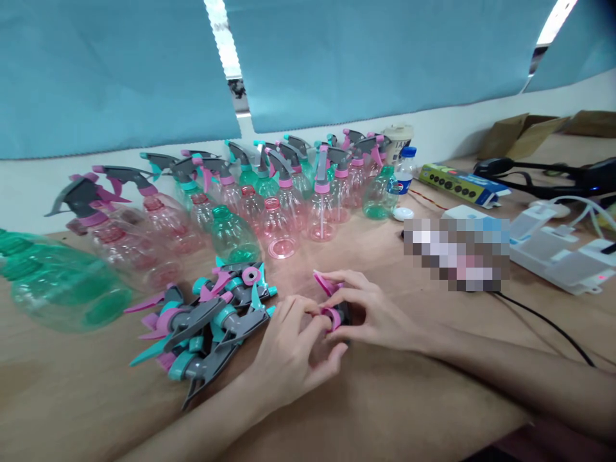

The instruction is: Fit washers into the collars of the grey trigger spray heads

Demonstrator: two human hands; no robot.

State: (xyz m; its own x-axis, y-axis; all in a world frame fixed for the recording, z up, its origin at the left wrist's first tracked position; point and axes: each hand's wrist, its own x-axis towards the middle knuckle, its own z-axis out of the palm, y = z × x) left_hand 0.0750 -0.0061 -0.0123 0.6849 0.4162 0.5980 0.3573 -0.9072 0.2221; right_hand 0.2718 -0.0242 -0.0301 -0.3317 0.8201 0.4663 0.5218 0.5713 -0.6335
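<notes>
Between my hands is a pink and grey trigger spray head (333,316), its pink collar facing left. My right hand (370,311) grips its body, fingers on top and thumb beneath. The fingertips of my left hand (291,346) press at the collar's opening, and its thumb is extended below; what lies under those fingertips is hidden. A heap of loose spray heads (212,321), grey with pink or turquoise parts, lies left of my left hand. Behind my hands stand an uncapped pink bottle (278,228) and an uncapped green bottle (233,234).
Rows of bottles with spray heads (322,212) stand along the wall. A large green bottle (62,282) lies far left. At right are a blue-capped drink bottle (405,170), a battery box (457,183), a blurred-out object (452,253), a black cable (548,324) and a clear plastic tray (553,256).
</notes>
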